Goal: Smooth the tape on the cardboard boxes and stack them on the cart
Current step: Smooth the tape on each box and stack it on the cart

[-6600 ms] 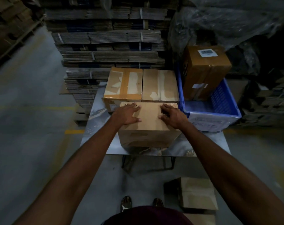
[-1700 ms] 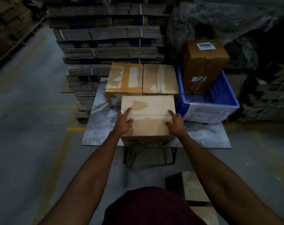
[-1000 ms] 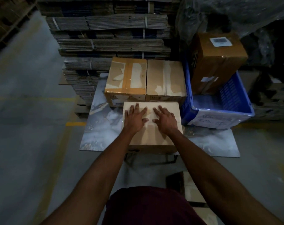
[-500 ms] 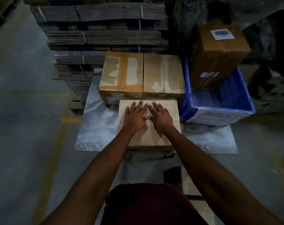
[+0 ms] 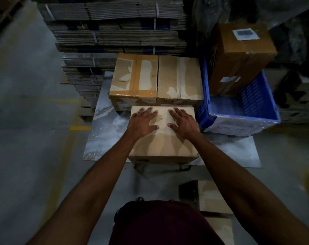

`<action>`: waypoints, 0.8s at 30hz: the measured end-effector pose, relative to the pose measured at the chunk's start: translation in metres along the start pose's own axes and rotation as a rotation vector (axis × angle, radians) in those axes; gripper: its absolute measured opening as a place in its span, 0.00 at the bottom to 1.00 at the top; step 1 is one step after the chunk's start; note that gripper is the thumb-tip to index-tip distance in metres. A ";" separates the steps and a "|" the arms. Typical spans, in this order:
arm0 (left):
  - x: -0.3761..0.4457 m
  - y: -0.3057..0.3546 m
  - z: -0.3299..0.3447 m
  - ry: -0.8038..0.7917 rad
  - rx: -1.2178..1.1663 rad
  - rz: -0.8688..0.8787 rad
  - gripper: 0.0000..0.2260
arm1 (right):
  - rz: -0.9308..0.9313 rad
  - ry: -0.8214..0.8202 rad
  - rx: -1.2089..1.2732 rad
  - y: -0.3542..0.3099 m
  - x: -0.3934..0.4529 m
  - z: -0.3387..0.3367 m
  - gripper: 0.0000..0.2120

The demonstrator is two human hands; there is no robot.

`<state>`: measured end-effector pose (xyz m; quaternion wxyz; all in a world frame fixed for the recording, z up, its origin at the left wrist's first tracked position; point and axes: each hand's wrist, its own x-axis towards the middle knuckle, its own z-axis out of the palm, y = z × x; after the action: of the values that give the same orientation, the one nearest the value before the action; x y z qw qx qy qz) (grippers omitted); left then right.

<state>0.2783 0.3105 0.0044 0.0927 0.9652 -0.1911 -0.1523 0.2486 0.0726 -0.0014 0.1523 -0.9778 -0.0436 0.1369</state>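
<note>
Both grips (image 5: pixel 143 122) (image 5: pixel 183 123) flat on box (image 5: pixel 162 144)

Both hands, left hand (image 5: pixel 143 123) and right hand (image 5: pixel 183 124), lie flat on a box (image 5: pixel 162 145) on the tabletop (image 5: pixel 104 131). Beyond the fingertips sit two boxes (image 5: pixel 157 80) side by side; right of the right hand, a crate (image 5: pixel 242 119) holds another box (image 5: pixel 238 55).

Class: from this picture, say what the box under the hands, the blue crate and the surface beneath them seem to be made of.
Box: matte brown cardboard, torn paper patches. Blue crate: probably moulded plastic, perforated wall. Surface: glossy, marble-patterned, perhaps tile or laminate; unclear.
</note>
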 end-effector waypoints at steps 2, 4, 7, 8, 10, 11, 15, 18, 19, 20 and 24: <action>-0.006 -0.008 0.000 0.016 -0.016 -0.015 0.33 | 0.063 0.020 0.050 0.010 -0.007 -0.002 0.34; -0.011 -0.012 0.006 0.037 -0.037 -0.042 0.33 | 0.090 0.031 0.077 0.016 -0.013 0.003 0.34; -0.012 -0.008 0.008 0.050 -0.004 -0.052 0.32 | 0.059 0.028 0.052 0.016 -0.012 0.007 0.34; -0.012 -0.006 0.005 0.049 0.003 -0.055 0.32 | 0.061 0.015 0.057 0.016 -0.012 0.003 0.34; -0.013 -0.004 0.001 0.059 0.022 -0.059 0.31 | 0.050 -0.021 0.068 0.017 -0.013 -0.008 0.35; -0.015 -0.006 0.000 0.069 0.028 -0.060 0.30 | 0.042 -0.031 0.081 0.018 -0.016 -0.012 0.35; -0.031 -0.016 0.012 0.117 -0.005 -0.074 0.25 | 0.066 0.039 0.174 0.020 -0.038 -0.009 0.30; -0.042 -0.015 0.028 0.148 -0.015 -0.071 0.23 | 0.070 0.113 0.201 0.013 -0.048 0.001 0.29; -0.043 -0.013 0.029 0.150 -0.024 -0.077 0.23 | 0.070 0.116 0.192 0.012 -0.048 0.002 0.28; -0.042 -0.012 0.027 0.151 -0.019 -0.083 0.22 | 0.074 0.114 0.173 0.013 -0.048 0.003 0.28; -0.042 -0.006 0.013 0.192 0.033 -0.061 0.17 | 0.038 0.180 0.131 0.013 -0.054 0.006 0.23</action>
<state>0.2392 0.3310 0.0019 0.0902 0.9821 -0.1545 -0.0585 0.1953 0.0549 0.0028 0.2165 -0.9748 -0.0021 0.0541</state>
